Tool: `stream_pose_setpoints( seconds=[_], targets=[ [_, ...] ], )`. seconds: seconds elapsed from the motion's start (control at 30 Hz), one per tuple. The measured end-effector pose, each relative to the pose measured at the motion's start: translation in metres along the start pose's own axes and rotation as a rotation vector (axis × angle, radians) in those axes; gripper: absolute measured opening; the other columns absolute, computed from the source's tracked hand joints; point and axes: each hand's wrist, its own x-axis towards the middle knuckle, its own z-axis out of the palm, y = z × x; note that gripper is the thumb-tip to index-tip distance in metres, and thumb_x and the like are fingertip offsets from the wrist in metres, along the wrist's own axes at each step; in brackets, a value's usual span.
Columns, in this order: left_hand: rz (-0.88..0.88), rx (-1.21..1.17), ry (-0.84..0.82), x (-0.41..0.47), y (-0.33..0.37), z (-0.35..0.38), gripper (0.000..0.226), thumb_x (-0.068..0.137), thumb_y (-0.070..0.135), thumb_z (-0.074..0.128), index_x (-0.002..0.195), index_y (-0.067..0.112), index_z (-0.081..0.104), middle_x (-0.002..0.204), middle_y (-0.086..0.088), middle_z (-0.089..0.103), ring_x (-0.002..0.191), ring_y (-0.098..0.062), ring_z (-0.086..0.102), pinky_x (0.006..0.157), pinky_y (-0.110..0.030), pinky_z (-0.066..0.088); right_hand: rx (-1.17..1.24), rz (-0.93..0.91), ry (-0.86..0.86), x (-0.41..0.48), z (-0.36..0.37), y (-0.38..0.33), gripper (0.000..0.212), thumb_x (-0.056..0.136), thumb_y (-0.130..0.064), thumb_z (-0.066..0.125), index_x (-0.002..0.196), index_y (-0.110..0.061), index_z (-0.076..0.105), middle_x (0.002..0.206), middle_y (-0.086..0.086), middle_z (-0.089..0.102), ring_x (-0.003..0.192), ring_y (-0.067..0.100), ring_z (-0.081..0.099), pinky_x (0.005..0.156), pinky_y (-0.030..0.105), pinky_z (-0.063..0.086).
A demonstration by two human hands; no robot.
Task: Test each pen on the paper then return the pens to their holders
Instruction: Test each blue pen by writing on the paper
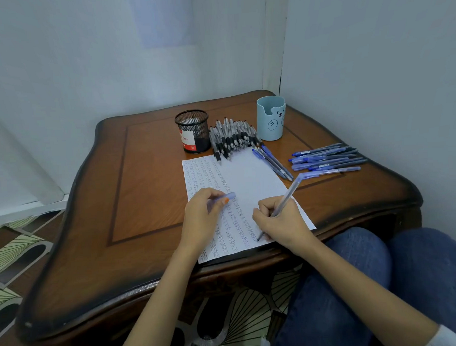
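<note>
A person tests a blue pen [283,201] near the bottom of a paper [248,177] already well covered with scribbles.

Right hand [278,223] grips it, tip on the sheet; left hand [201,216] pins the page, clasping its cap [226,196]. Both holders, black mesh [192,131] and blue [271,118], look empty; pens still lie loose, so much seems left.

Corner of a room. My worktop [143,176] is a low wooden table, brown, with a dark inlaid line framing the top and dark, worn scalloped edges. Pale blue-grey walls [86,61] meet behind it; a white vertical trim strip [269,45] runs down the corner. Floor [13,250] carries a green, cream and dark fan pattern. Light is soft and even.
</note>
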Motion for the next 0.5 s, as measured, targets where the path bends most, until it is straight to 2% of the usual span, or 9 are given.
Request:
stream_pose_setpoints(
  seconds=[0.17, 0.3, 0.43, 0.5],
  targets=[
    [0.006, 0.015, 0.002, 0.0012, -0.0014, 0.0015, 0.004, 0.092, 0.020, 0.063, 0.093, 0.023, 0.063, 0.092, 0.015, 0.061, 0.089, 0.000, 0.055, 0.074, -0.014, 0.041, -0.007, -0.004, -0.039, 0.0008, 0.0000, 0.0005, 0.037, 0.085, 0.009, 0.055, 0.052, 0.011, 0.039, 0.052, 0.015, 0.038, 0.045, 0.029, 0.050, 0.039, 0.018, 0.041],
    [0.016, 0.039, 0.007, 0.0011, -0.0025, 0.0016, 0.004, 0.091, 0.020, 0.064, 0.092, 0.024, 0.063, 0.091, 0.015, 0.060, 0.085, 0.002, 0.053, 0.069, -0.008, 0.037, -0.017, -0.015, -0.031, 0.0021, 0.0019, 0.0020, 0.036, 0.083, 0.012, 0.052, 0.051, 0.009, 0.035, 0.052, 0.012, 0.034, 0.047, 0.027, 0.042, 0.039, 0.021, 0.039],
    [0.025, 0.051, 0.008, 0.0012, -0.0026, 0.0015, 0.003, 0.091, 0.020, 0.063, 0.093, 0.023, 0.063, 0.092, 0.013, 0.061, 0.087, 0.000, 0.054, 0.071, -0.012, 0.038, -0.055, -0.029, -0.049, 0.0013, 0.0026, 0.0012, 0.039, 0.081, 0.011, 0.053, 0.048, 0.002, 0.035, 0.050, 0.010, 0.029, 0.044, 0.019, 0.037, 0.042, 0.019, 0.033],
    [0.030, 0.052, 0.010, 0.0013, -0.0029, 0.0019, 0.004, 0.091, 0.020, 0.064, 0.092, 0.023, 0.063, 0.092, 0.013, 0.061, 0.088, -0.001, 0.055, 0.073, -0.014, 0.039, -0.037, 0.003, -0.036, 0.0021, 0.0009, 0.0003, 0.038, 0.081, 0.011, 0.053, 0.048, 0.001, 0.038, 0.049, 0.008, 0.031, 0.039, 0.014, 0.039, 0.041, 0.019, 0.034]
  ],
)
